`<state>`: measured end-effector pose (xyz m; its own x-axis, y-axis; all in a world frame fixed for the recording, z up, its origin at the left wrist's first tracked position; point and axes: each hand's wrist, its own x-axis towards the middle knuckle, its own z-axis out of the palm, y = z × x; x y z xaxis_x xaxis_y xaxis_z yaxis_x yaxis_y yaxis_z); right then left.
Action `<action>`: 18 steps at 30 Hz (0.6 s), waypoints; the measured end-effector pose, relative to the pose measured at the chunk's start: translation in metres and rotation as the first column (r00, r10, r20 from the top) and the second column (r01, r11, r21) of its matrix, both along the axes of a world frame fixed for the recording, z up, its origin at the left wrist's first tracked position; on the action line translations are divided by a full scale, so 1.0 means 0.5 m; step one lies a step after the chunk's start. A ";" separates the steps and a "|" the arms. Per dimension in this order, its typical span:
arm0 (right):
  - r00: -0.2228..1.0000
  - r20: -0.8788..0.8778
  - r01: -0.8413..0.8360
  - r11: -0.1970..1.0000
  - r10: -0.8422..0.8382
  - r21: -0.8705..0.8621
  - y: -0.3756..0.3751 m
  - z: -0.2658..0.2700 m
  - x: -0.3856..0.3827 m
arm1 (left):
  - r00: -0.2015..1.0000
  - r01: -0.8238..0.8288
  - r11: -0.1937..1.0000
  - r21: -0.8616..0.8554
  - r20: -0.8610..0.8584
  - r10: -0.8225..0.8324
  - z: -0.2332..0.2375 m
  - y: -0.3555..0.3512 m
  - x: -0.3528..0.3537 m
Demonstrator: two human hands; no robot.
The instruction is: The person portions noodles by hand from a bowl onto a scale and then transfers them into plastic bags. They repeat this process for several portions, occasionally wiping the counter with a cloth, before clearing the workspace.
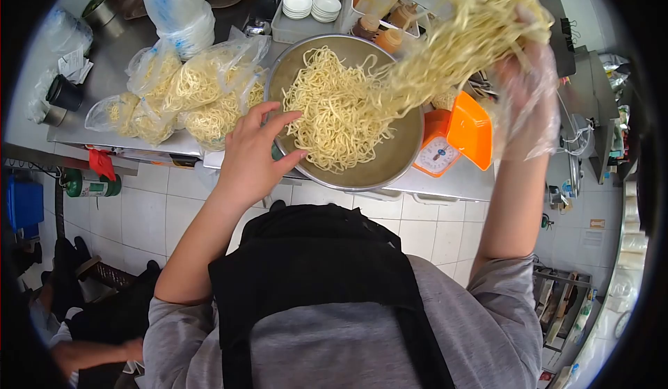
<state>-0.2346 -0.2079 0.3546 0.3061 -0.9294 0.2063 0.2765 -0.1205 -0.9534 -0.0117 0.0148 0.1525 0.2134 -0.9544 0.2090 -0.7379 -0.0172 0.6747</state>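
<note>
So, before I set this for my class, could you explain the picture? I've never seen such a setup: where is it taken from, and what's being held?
There is no machine: a person works with two hands. The single picture comes from a head-worn camera looking forward and down, so the wearer's black apron shows below. On the metal counter are a large bowl of noodles, bagged noodles, an orange scale and stacks of small white dishes. The right hand, in a clear plastic glove, has a long bundle of noodles in its grip, raised beside the bowl; motion blurs it. The left hand, bare, is at the bowl's left rim, fingers spread; whether they touch the noodles is unclear.
</note>
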 end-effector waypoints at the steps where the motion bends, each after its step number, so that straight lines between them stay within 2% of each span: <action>1: 1.000 -0.011 0.009 0.999 -0.009 -0.049 -0.007 0.019 -0.004 | 1.000 0.004 1.000 0.003 0.000 -0.004 0.000 -0.002 -0.001; 5: 0.997 -0.032 0.056 0.963 -0.067 -0.264 -0.027 0.104 -0.033 | 0.999 0.023 1.000 -0.011 -0.040 -0.024 -0.002 -0.007 -0.002; 8: 0.995 -0.042 0.074 0.931 -0.095 -0.357 -0.040 0.148 -0.050 | 0.998 0.023 0.998 -0.062 -0.057 -0.027 0.011 -0.022 -0.003; 13: 0.990 -0.041 0.108 0.916 -0.134 -0.387 -0.062 0.157 -0.070 | 0.999 0.016 0.987 -0.159 -0.042 -0.023 0.019 -0.050 -0.008; 16: 0.987 -0.034 0.130 0.916 -0.154 -0.379 -0.074 0.155 -0.081 | 0.990 0.029 0.986 -0.164 -0.134 -0.051 0.034 -0.091 -0.035; 18: 0.985 -0.027 0.146 0.919 -0.168 -0.365 -0.080 0.147 -0.090 | 0.997 -0.067 0.934 -0.352 -0.059 0.050 0.065 -0.141 -0.078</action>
<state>-0.2798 -0.2480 0.4279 0.1834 -0.8325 0.5228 0.1725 -0.4964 -0.8508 -0.0505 -0.0555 0.1848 0.2849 -0.8064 0.5183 -0.7094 0.1863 0.6797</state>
